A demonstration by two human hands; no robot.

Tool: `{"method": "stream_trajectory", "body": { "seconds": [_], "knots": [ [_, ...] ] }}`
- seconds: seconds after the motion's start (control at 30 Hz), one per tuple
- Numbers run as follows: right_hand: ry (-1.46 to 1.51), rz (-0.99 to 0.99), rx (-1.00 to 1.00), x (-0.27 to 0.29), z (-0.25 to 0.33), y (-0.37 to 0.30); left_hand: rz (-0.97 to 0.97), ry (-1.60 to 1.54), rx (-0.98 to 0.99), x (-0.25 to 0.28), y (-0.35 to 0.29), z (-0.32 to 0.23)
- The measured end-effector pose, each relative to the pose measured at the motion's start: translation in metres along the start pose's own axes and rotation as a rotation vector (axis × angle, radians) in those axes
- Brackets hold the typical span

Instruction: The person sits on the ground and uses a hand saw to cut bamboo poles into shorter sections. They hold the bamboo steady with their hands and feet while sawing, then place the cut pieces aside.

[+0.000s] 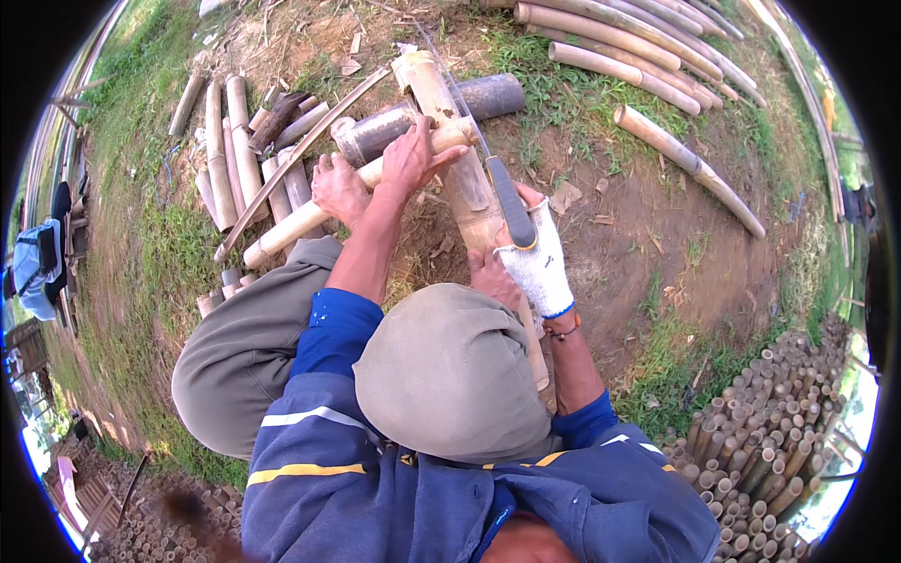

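Observation:
My bare left hand is closed around a pale bamboo pole near its right end. A handsaw with a dark grey and yellow handle is gripped in my right hand, which wears a white glove. Its thin blade runs away from me, right beside the pole's cut end. Under that end lies a thick split-looking bamboo length, pointing away from me. A darker, thick bamboo log crosses beneath it. My bare left foot presses on the pole; my right foot rests against the thick length.
Cut bamboo pieces and a long thin strip lie at the left. Long poles are stacked far right, with a single pole nearer. Upright bamboo bundles fill the near right. Bark chips litter the dirt.

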State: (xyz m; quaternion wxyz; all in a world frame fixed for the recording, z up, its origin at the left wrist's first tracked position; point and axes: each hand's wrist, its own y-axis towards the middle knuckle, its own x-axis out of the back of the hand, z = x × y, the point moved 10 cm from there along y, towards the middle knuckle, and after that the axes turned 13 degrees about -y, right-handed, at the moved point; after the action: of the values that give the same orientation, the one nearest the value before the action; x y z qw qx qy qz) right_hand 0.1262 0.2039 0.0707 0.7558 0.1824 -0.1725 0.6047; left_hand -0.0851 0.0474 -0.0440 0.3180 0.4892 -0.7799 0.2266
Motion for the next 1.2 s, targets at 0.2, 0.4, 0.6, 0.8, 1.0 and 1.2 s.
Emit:
{"method": "stream_trajectory", "body": {
  "seconds": [0.2, 0.4, 0.6, 0.8, 1.0, 1.2],
  "knots": [
    [-0.002, 0.001, -0.008, 0.005, 0.003, -0.017, 0.035, 0.112, 0.020, -0.004, 0.003, -0.004],
    [-0.366, 0.034, -0.059, 0.062, 0.024, -0.170, 0.027, 0.065, 0.032, -0.007, 0.005, 0.006],
    [-0.119, 0.026, -0.033, 0.017, -0.003, -0.028, 0.022, 0.043, 0.029, -0.006, 0.003, 0.005],
    [-0.014, -0.014, -0.013, 0.004, 0.006, 0.003, 0.118, 0.069, 0.093, -0.013, 0.004, 0.002],
    [-0.403, 0.119, -0.154, 0.071, 0.030, -0.177, 0.055, 0.046, 0.090, -0.007, 0.001, 0.017],
    [0.002, -0.026, -0.025, 0.010, -0.022, -0.003, 0.096, 0.067, 0.096, -0.006, 0.010, -0.008]
  ]
}}
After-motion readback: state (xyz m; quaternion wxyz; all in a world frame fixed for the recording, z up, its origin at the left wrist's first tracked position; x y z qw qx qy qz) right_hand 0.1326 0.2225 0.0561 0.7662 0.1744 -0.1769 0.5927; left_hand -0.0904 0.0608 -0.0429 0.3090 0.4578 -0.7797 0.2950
